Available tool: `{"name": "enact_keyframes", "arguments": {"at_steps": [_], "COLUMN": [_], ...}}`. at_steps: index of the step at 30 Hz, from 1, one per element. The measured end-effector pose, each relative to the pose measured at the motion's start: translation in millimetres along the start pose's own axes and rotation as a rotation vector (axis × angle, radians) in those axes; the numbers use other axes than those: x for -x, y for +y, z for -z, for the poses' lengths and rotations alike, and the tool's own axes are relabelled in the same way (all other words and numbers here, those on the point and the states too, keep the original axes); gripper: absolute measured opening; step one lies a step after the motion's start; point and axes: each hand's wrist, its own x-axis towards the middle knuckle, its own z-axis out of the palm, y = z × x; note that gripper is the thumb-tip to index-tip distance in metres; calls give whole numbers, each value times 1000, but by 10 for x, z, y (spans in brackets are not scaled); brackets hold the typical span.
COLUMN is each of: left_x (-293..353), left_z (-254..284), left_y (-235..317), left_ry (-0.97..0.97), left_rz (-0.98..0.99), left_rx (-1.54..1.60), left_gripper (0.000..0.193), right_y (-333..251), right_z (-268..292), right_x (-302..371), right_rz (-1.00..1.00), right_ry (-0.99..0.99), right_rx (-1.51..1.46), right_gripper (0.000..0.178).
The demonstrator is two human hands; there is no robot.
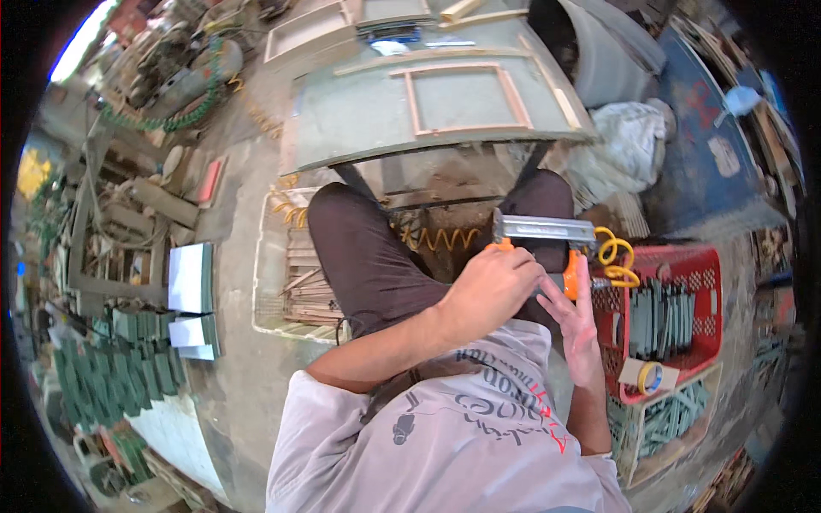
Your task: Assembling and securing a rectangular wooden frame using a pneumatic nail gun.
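An air nail gun [547,228] with a silver magazine and orange parts lies across my right thigh, its yellow coiled hose [617,256] trailing off to the right. My left hand [500,286] is closed in front of the gun's left end, close to an orange part. What its fingers hold, if anything, is hidden. Beside the gun's orange handle is my right hand [575,329], its fingers stretched out and slightly apart. The fingertips of the right hand reach near the left hand's knuckles. Whether the right palm touches the handle I cannot tell.
Ahead stands a table [351,120] with a wooden frame [413,103] on it. To my right, a red crate [705,321] holds thin strips, above a pale crate [629,466]. A white crate [265,312] of wooden strips sits to my left. Stacked green pieces [111,376] lie farther left.
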Motion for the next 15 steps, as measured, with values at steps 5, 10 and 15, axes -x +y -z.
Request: {"name": "enact_keyframes", "arguments": {"at_steps": [5,10,15], "left_x": [87,136,212], "left_z": [26,-128,-262], "left_y": [-78,-229,-356], "left_ry": [-32,-8,49], "left_rz": [84,159,197], "left_rx": [-96,30,82], "left_gripper": [16,7,14], "right_y": [-11,367,495], "right_z": [-131,20,-44], "right_x": [-158,-193,-343], "right_rz": [34,7,-87], "right_ry": [-82,-85,-32], "right_rx": [53,85,-11], "right_gripper": [117,78,107]}}
